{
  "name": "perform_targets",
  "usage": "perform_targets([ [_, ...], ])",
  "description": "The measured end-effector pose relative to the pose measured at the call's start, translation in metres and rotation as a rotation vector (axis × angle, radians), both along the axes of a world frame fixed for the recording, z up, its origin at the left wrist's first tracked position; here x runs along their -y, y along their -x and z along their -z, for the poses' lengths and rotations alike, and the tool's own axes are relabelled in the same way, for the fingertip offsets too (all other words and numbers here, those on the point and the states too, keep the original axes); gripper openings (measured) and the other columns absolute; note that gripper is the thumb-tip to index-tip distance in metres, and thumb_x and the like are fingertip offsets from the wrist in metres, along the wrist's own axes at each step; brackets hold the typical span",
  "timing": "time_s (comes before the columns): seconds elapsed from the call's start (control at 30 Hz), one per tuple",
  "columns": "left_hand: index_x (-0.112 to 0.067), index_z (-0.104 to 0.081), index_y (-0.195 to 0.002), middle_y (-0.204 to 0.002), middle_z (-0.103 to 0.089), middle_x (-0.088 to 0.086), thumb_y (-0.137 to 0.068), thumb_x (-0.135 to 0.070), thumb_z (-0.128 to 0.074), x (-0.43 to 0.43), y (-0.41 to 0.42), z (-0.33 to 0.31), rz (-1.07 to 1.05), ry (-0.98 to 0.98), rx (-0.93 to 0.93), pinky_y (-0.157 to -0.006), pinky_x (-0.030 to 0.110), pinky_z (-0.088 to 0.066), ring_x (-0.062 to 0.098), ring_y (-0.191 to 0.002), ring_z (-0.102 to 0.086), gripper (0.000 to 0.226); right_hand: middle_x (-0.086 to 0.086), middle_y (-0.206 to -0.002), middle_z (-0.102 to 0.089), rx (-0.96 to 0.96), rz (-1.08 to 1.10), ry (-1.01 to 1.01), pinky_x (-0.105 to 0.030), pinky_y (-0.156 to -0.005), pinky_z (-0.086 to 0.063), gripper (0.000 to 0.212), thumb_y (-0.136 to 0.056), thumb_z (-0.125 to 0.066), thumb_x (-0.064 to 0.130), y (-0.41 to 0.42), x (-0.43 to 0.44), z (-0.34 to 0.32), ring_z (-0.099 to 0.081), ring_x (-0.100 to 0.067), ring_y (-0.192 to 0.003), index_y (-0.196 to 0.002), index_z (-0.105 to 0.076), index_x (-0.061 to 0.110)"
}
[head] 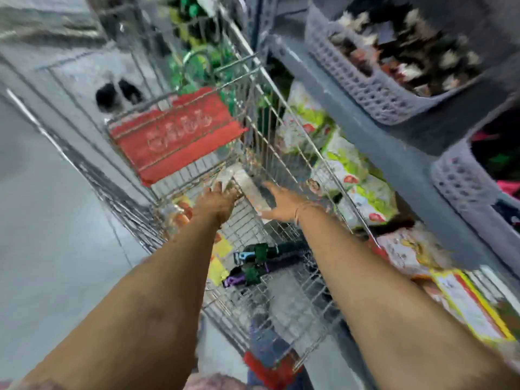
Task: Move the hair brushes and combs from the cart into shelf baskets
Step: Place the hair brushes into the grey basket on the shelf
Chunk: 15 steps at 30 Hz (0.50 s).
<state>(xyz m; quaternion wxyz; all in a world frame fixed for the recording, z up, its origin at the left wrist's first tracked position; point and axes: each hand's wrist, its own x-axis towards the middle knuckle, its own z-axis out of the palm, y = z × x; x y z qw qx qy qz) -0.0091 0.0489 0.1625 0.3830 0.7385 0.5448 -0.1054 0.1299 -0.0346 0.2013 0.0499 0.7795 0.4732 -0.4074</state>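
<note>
The frame is blurred by motion. Both my arms reach down into a wire shopping cart. My left hand curls its fingers around the near end of a long white packet lying on the cart's floor. My right hand is spread flat with its fingers apart, touching the same packet's right side. Closer to me in the cart lies a pile of hair brushes with green, purple and blue handles. Two lavender shelf baskets stand on the shelves at the right, the upper one full of dark items.
The cart's red child-seat flap stands up beyond my hands. Grey shelving runs along the right, with green-and-white packets stacked below. Yellow packets lie in the cart. Grey floor is at the left.
</note>
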Motion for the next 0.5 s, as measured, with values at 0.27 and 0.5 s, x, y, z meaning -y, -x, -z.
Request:
perform_targets([
  [0.27, -0.018, -0.027, -0.147, -0.154, -0.033, 0.011, -0.091, -0.046, -0.044, 0.045, -0.006, 0.099, 0.051, 0.125, -0.19, -0.118, 0.044, -0.024, 0.034, -0.143, -0.025, 0.064, -0.013, -0.149, -0.035, -0.001, -0.263, 0.266, -0.046, -0.111, -0.035, 0.068, -0.085, -0.061, 0.023, -0.033, 0.033, 0.122, -0.039, -0.032, -0.133, -0.144, -0.025, 0.018],
  [0.5, -0.015, -0.046, -0.137, -0.143, -0.05, 0.01, -0.083, -0.031, -0.064, 0.053, -0.029, 0.13, 0.047, 0.26, -0.097, -0.112, 0.033, -0.03, 0.025, -0.133, -0.045, 0.059, -0.015, -0.132, -0.051, 0.145, -0.488, 0.298, -0.042, -0.106, -0.041, 0.048, -0.085, -0.061, 0.011, -0.048, 0.053, 0.175, -0.049, -0.03, -0.122, -0.129, -0.044, 0.009],
])
